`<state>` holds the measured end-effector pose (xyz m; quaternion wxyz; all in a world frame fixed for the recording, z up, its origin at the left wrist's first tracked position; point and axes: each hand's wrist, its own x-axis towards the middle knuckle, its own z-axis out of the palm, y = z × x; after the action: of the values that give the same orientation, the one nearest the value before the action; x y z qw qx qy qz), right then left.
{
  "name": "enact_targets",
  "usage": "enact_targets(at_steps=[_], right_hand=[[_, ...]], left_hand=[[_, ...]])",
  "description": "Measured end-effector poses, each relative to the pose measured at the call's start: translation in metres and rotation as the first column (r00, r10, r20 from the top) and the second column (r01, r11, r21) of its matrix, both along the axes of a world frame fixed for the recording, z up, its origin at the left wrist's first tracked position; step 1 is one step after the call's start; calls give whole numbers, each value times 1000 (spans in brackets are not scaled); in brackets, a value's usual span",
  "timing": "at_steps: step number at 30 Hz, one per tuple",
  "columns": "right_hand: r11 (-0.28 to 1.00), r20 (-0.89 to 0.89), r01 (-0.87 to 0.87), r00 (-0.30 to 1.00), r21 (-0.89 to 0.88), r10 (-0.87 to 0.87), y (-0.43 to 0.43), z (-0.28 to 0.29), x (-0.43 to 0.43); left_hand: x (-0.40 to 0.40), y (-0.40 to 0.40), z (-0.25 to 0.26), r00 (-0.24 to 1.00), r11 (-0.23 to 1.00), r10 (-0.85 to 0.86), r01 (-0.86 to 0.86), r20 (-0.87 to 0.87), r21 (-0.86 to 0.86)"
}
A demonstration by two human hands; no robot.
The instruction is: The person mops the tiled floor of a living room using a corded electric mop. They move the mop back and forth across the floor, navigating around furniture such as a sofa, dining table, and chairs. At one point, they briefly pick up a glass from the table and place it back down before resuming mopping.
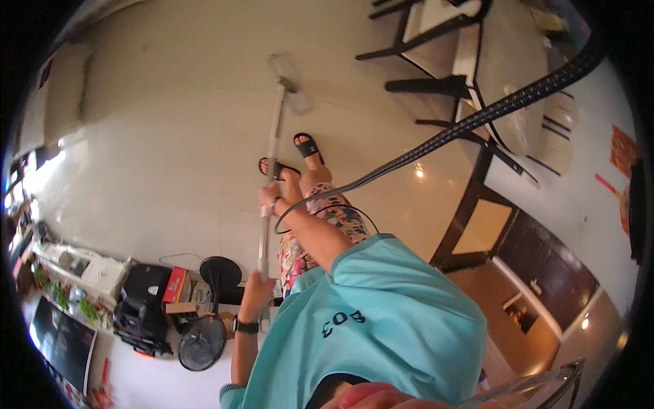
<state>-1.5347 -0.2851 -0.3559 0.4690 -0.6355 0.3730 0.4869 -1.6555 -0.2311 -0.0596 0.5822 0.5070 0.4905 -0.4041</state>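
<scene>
My left hand (257, 295), with a black watch on its wrist, grips the upper end of a pale mop pole (263, 237). Farther down the same pole, my right hand (270, 198) is closed around it, a dark band on that wrist. The pole runs past my sandaled feet (308, 147) to a flat mop head (289, 84) on the glossy tiled floor (179, 148). Motion blurs the mop head, and its pad is hard to make out. A black braided cable (409, 156) crosses the view in front of my right forearm.
Dark-framed chairs (434, 36) stand by a dining table (516, 76). Toward the lower left are a black pedestal fan (202, 342), a red box (175, 285), a black bulky item (140, 312), a white cabinet (97, 273) and a television (64, 342).
</scene>
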Motion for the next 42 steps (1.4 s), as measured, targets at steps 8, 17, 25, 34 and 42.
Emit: enact_targets(at_steps=[8, 17, 25, 34, 42], right_hand=[[911, -112, 314, 949, 267, -294, 59, 31, -23], [940, 21, 238, 968, 242, -251, 0, 60, 11], [982, 171, 109, 976, 153, -135, -116, -11, 27], [918, -174, 378, 918, 120, -356, -235, 89, 91], [767, -151, 608, 794, 206, -589, -323, 93, 120]], left_hand=[[-9, 31, 25, 994, 985, -59, 73, -92, 156], [27, -25, 55, 977, 969, 204, -211, -64, -127], [38, -74, 58, 965, 937, 248, -217, 83, -274], [96, -121, 70, 988, 926, 16, 44, 156, -375], [170, -179, 30, 665, 658, -594, 725, 452, -201]])
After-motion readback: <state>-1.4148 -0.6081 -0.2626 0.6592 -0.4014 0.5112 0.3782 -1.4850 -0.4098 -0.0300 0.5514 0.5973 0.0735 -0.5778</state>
